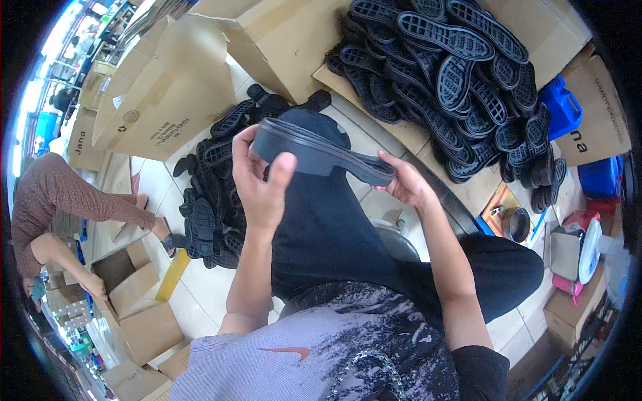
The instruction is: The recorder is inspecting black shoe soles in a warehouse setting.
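Observation:
A thick dark grey shoe sole [314, 152] is held up over my knees, its side wall toward me. My left hand [259, 177] grips its broad end, thumb on the near side and fingers behind. At the narrower end, my right hand [404, 180] pinches the rim between thumb and fingers. Past my right hand rises a large heap of black shoe soles [461, 83], their gridded hollow sides showing on many. Beside my left hand, more black soles [212, 194] lie piled on the tiled floor.
Large cardboard boxes [164, 100] stand at the far left. At the right are a blue jug [562, 107], a dark round tin [515, 224] on a yellow sheet, and a metal can [566, 254]. Another person's brown-clad legs [73, 197] and hand reach beside an opened carton [134, 287] at the left.

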Available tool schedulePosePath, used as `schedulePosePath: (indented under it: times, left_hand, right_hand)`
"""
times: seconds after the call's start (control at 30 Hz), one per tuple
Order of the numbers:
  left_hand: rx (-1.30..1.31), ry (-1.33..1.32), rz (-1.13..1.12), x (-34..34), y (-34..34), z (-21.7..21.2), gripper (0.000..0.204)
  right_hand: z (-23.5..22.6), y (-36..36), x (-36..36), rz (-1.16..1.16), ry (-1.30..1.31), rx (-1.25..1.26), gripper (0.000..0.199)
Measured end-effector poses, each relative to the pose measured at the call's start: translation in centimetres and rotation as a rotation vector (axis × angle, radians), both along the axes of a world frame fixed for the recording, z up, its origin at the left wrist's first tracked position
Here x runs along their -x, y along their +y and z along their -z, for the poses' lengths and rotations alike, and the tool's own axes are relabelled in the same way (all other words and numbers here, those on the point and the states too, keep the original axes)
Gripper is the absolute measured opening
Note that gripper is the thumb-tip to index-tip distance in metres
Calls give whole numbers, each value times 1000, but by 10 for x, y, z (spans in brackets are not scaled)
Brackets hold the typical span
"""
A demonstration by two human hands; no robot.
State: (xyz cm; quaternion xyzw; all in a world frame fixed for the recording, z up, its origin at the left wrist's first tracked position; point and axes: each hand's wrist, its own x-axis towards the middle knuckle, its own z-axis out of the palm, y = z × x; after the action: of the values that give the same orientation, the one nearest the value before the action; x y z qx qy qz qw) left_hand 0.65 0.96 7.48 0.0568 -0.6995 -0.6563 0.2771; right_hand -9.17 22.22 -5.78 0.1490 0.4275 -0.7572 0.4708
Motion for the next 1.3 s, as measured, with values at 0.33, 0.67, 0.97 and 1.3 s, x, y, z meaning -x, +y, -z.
schedulePosePath:
  times: [0.33, 0.67, 0.97, 1.3]
  left_hand:
    - [-16, -209, -147, -4, -43, 38, 43]
    - [466, -131, -26, 22, -21, 55, 32]
    - [678, -90, -252, 32, -13, 69, 10]
    - [759, -73, -252, 32, -7, 67, 9]
  right_hand:
    - [-24, 22, 0, -42, 122, 221, 58]
    - [-34, 124, 38, 778, 439, 283, 45]
    - [-29, 272, 90, 1686, 745, -22, 56]
    - [13, 297, 160, 1308, 612, -381, 70]
